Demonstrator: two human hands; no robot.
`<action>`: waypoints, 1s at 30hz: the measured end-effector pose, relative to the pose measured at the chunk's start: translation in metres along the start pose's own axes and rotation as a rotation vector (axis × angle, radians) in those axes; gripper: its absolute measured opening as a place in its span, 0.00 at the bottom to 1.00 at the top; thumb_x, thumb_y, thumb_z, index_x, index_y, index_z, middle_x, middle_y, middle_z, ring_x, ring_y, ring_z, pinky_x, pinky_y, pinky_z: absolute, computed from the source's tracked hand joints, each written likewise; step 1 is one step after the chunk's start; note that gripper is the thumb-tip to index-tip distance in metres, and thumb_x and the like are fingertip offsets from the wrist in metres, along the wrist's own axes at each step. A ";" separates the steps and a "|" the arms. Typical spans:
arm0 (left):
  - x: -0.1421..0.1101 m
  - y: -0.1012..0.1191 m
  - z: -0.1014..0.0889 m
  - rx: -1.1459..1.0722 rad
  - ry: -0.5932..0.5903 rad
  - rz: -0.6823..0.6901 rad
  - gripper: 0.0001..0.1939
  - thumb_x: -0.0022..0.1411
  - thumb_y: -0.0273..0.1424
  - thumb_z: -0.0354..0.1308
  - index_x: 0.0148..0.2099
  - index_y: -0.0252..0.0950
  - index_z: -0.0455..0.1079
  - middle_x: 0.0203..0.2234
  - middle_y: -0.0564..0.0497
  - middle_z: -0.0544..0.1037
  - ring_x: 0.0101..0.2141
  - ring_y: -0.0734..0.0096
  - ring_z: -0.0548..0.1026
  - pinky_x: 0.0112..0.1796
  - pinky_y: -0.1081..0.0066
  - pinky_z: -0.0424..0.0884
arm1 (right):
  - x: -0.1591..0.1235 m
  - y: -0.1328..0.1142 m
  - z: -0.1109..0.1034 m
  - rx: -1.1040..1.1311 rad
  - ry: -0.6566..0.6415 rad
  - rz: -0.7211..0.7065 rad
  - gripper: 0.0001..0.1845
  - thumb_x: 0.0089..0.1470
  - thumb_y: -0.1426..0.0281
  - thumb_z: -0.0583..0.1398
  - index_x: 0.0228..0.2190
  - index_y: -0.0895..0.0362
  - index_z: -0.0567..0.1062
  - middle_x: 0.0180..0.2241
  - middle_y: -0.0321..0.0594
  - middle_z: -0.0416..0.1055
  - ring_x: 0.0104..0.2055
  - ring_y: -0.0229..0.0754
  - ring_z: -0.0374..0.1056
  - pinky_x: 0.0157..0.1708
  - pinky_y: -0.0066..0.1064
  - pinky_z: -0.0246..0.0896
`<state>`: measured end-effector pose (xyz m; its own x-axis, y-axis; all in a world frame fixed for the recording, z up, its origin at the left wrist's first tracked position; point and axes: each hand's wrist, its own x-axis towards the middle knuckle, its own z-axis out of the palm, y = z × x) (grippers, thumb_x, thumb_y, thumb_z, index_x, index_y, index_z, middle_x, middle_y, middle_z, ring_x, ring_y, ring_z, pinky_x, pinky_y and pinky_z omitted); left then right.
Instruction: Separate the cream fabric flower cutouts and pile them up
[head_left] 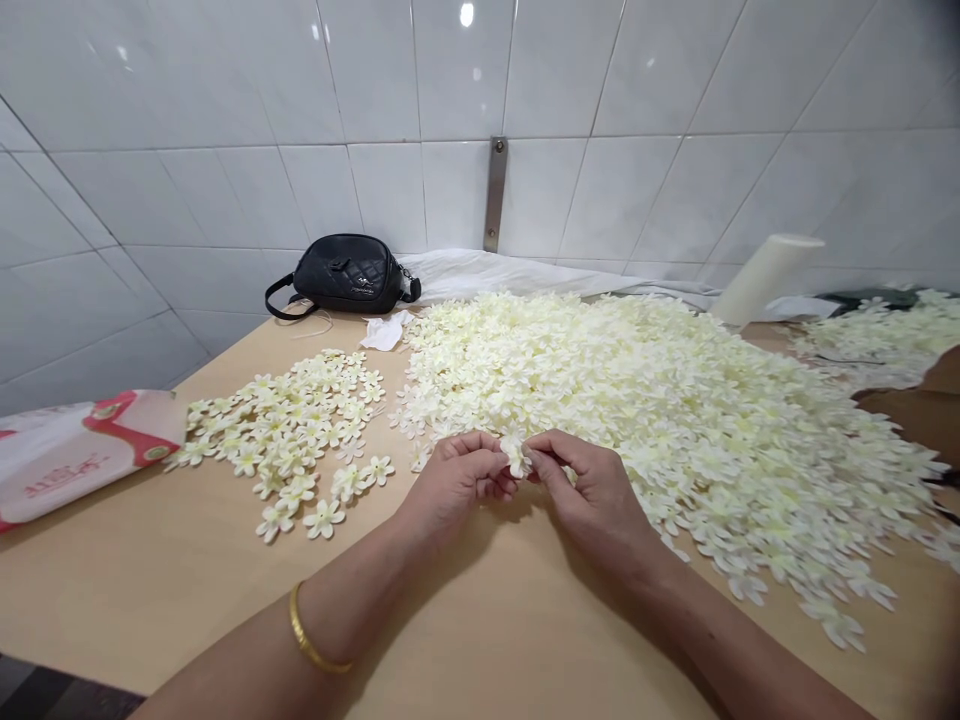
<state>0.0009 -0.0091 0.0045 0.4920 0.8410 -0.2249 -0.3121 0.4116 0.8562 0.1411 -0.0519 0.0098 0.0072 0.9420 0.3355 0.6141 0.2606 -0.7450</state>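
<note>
My left hand [459, 478] and my right hand [589, 492] meet over the wooden table [225, 590], both pinched on one small cream fabric flower [516, 452] between their fingertips. A gold bangle circles my left wrist. Just behind the hands lies a large heap of cream fabric flowers [660, 400]. To the left a smaller, thinner spread of flowers [292, 425] lies flat on the table, each one separate.
A black quilted bag [346, 273] sits at the back by the white tiled wall. A red and white plastic bag [75, 450] lies at the left edge. A cream roll [765, 275] leans at the back right, with more flowers [885, 335] beyond it.
</note>
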 end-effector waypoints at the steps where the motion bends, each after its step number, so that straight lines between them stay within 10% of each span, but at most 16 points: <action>1: 0.000 0.000 0.000 0.000 -0.003 0.001 0.07 0.43 0.26 0.61 0.24 0.31 0.65 0.14 0.52 0.70 0.18 0.77 0.67 0.24 0.75 0.61 | 0.000 0.000 0.000 -0.004 0.005 -0.009 0.11 0.54 0.70 0.51 0.24 0.57 0.70 0.22 0.36 0.67 0.25 0.36 0.62 0.26 0.26 0.55; 24: -0.001 0.002 -0.001 -0.015 0.046 0.062 0.05 0.46 0.24 0.59 0.24 0.32 0.64 0.15 0.54 0.69 0.19 0.78 0.67 0.25 0.75 0.60 | 0.007 0.004 -0.010 0.539 0.000 0.287 0.10 0.52 0.64 0.54 0.25 0.58 0.66 0.24 0.37 0.68 0.26 0.36 0.65 0.29 0.29 0.62; 30: 0.000 0.000 -0.002 0.020 0.056 0.053 0.06 0.46 0.25 0.59 0.23 0.32 0.63 0.14 0.54 0.68 0.18 0.79 0.66 0.24 0.75 0.60 | 0.016 0.024 -0.048 -0.044 0.584 0.141 0.10 0.51 0.65 0.54 0.35 0.56 0.69 0.27 0.39 0.68 0.28 0.40 0.65 0.28 0.33 0.62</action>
<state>-0.0005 -0.0082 0.0041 0.4288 0.8801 -0.2038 -0.3203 0.3590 0.8766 0.1939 -0.0410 0.0255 0.5158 0.6914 0.5058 0.6074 0.1212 -0.7851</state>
